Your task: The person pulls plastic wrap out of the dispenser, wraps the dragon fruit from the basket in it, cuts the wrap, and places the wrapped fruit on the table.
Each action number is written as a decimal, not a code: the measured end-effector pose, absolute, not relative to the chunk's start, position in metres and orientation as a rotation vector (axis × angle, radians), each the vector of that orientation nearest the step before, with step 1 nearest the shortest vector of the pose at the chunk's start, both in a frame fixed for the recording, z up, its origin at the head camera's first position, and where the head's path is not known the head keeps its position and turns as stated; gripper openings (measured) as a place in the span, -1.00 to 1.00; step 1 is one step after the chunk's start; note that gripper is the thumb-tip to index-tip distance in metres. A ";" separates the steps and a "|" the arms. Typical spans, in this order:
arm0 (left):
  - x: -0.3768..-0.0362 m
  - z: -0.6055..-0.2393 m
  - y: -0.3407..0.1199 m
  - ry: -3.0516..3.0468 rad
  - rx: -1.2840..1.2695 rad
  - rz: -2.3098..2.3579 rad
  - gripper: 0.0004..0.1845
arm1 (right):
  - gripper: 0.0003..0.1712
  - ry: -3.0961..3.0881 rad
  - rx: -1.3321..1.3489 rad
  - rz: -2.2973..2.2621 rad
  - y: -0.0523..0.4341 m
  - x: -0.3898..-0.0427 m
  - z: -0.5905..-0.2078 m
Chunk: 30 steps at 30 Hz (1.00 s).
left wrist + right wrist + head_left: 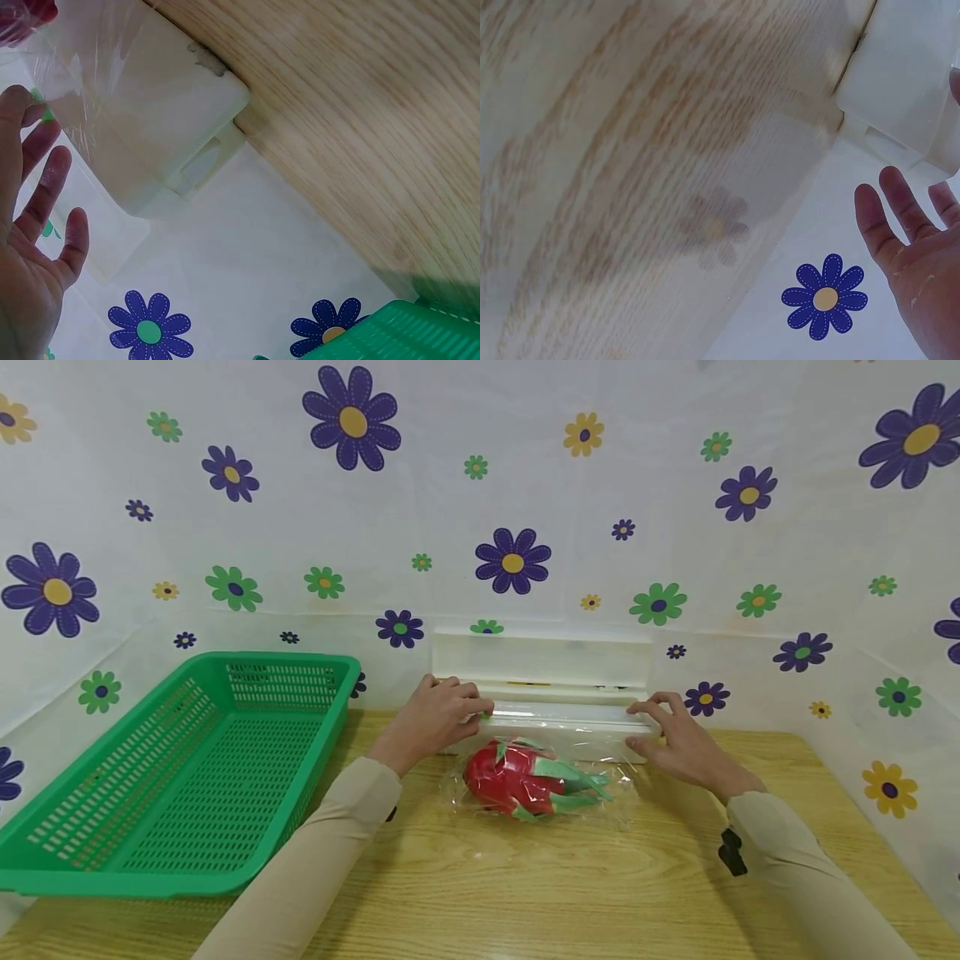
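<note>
Dispenser [551,714], white, lid up, stands at the table's [525,885] far edge against the flowered cloth [600,485]. Left hand [435,714] rests on the dispenser's left end, fingers loosely spread, pinching nothing visible. Right hand [675,735] sits at its right end, fingers straight, touching the front edge. Film [555,752] runs from the dispenser over a dragon fruit [525,779] just before it. Green basket [187,768] well left of the dispenser.
</note>
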State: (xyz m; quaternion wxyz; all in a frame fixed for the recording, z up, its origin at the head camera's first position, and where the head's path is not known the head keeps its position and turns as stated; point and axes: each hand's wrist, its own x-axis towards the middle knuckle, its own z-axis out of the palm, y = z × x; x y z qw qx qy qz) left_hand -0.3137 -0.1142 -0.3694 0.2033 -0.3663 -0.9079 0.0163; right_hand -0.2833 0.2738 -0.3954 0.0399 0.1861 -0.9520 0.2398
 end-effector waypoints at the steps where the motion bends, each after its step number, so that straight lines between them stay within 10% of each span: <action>1: -0.314 -0.369 -0.114 -2.533 -1.022 0.047 -0.82 | -0.47 -2.918 0.570 0.735 0.274 -0.283 -0.395; 30: -0.309 -0.367 -0.115 -2.507 -1.009 0.084 -0.84 | -0.47 -2.904 0.565 0.729 0.273 -0.284 -0.397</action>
